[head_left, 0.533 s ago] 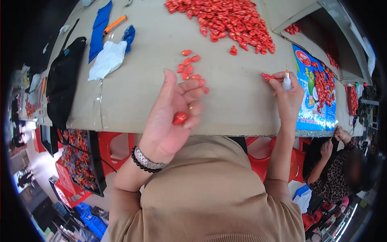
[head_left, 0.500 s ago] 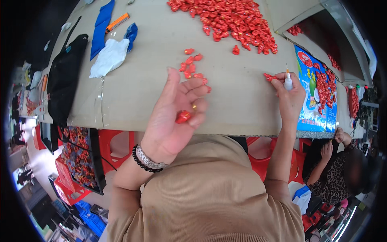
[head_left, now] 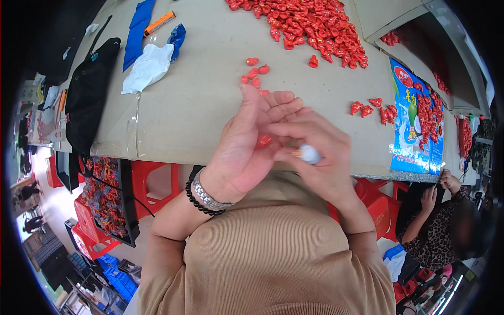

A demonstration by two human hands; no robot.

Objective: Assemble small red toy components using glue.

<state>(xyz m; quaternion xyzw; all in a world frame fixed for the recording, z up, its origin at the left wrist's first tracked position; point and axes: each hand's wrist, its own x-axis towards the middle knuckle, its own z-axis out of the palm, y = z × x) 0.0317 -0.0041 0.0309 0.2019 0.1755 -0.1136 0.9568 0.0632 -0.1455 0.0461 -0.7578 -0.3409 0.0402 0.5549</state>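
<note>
My left hand (head_left: 247, 147) is raised palm up over the near table edge, with a small red piece (head_left: 264, 140) lying in the palm. My right hand (head_left: 317, 152) is close against it, fingers pinched on a small white tube (head_left: 308, 154) with an orange tip aimed at the red piece. A few loose red pieces (head_left: 254, 71) lie on the cardboard-covered table (head_left: 199, 100) just beyond my hands. A large heap of the same red pieces (head_left: 310, 23) sits at the far centre.
A blue printed bag (head_left: 415, 121) holding red pieces lies at the right, with some red pieces (head_left: 373, 107) beside it. A black bag (head_left: 92, 94), white cloth (head_left: 149, 68) and blue items lie left. Red crates sit under the table. Another person (head_left: 441, 226) sits at the lower right.
My right hand has come from the right side of the table over to my left palm, bringing the white tube up to the red piece.
</note>
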